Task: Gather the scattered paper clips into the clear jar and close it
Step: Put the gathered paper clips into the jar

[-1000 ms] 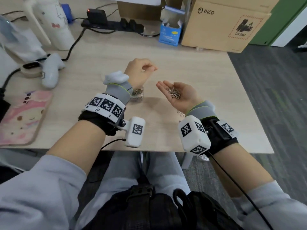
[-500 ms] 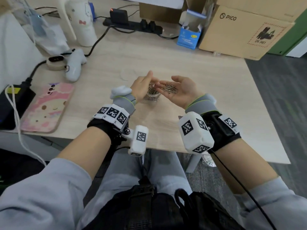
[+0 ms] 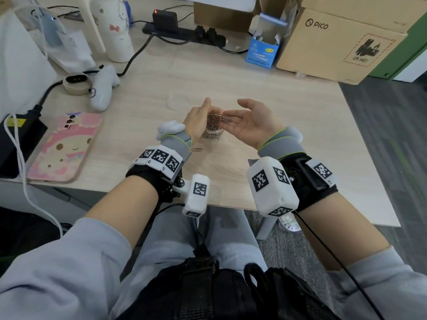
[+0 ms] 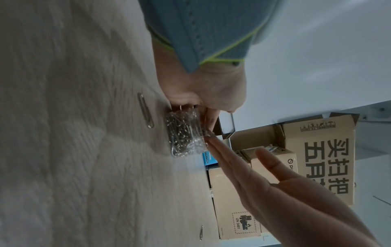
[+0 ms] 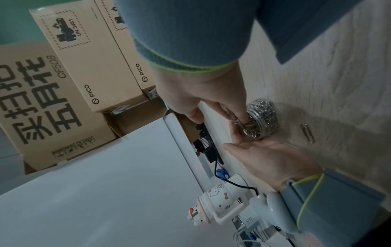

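Note:
The clear jar (image 3: 211, 133) stands on the wooden table (image 3: 288, 116), packed with silver paper clips. My left hand (image 3: 197, 120) stands on edge against the jar's left side, fingers straight. My right hand (image 3: 246, 122) lies palm up and tilted, its fingertips at the jar's mouth, and a few paper clips (image 3: 224, 120) slide off them into the jar. In the right wrist view the clips (image 5: 239, 121) hang from my fingers over the jar (image 5: 262, 117). One loose clip (image 3: 197, 149) lies just in front of the jar, also visible as the clip (image 4: 145, 110). Another clip (image 4: 201, 233) lies further off.
A clear round lid (image 3: 176, 101) lies on the table beyond the jar. A pink phone (image 3: 62, 146) and a white controller (image 3: 104, 88) are at the left. A blue carton (image 3: 263, 49), cardboard boxes (image 3: 335, 42) and a power strip (image 3: 184, 31) line the back edge.
My right hand carried its palmful of clips left to the jar and tipped; most have slid in. My left hand opened and came against the jar's side.

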The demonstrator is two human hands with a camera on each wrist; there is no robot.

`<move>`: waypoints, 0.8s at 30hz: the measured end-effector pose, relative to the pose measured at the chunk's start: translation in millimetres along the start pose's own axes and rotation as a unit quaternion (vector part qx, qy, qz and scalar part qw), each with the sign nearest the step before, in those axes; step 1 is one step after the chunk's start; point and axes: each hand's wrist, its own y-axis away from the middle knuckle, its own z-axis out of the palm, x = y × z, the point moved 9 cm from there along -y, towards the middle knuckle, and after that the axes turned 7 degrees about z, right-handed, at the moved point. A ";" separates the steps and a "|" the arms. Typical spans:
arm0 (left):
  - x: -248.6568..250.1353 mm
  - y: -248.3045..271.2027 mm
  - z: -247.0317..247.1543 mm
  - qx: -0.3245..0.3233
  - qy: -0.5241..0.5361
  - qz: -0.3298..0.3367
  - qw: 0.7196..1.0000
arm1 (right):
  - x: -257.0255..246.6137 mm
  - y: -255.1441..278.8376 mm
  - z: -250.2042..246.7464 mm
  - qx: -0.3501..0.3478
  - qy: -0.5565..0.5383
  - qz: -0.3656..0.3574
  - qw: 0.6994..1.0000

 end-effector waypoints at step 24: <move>-0.1 6.3 -9.3 -0.034 -0.054 0.064 0.996 | -8.3 -1.1 -8.4 0.002 0.115 -0.053 0.992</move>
